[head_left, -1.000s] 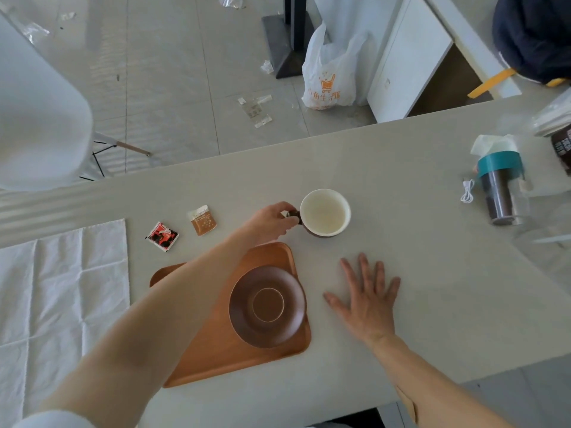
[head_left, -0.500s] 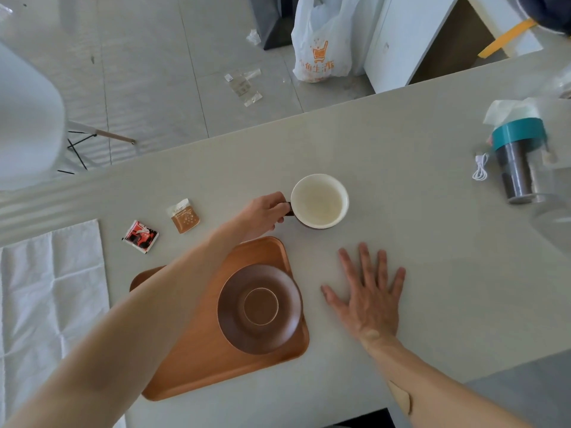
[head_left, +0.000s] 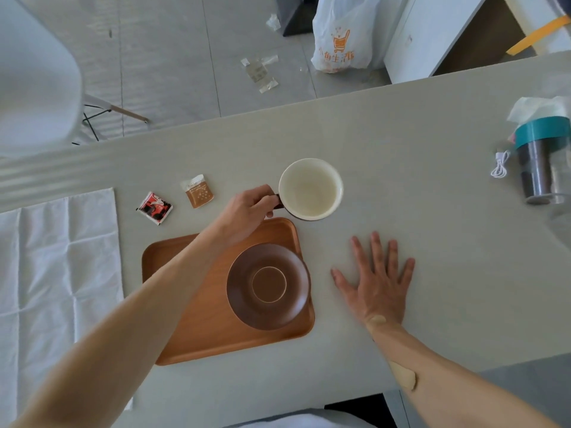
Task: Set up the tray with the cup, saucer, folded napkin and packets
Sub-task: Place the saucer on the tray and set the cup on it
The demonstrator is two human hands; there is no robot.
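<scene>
A cream-lined cup (head_left: 310, 188) with a dark outside stands just beyond the far right corner of the wooden tray (head_left: 197, 332). My left hand (head_left: 247, 211) grips the cup's handle. A brown saucer (head_left: 268, 285) lies on the tray's right half. My right hand (head_left: 375, 281) rests flat on the table, fingers spread, to the right of the tray. A red and black packet (head_left: 154, 207) and a brown packet (head_left: 197, 191) lie on the table beyond the tray's left side. A white napkin (head_left: 55, 273), spread out with fold creases, lies at the left.
A bottle with a teal band (head_left: 540, 156) and a white cable (head_left: 500, 164) stand at the far right. The table's far edge runs across the upper view; beyond it are a white chair (head_left: 37, 75) and a plastic bag (head_left: 343, 35) on the floor.
My left hand has closed tighter on the cup's handle. The cup seems to have kept its place beyond the tray. My right hand stays flat on the table. The head camera has shifted.
</scene>
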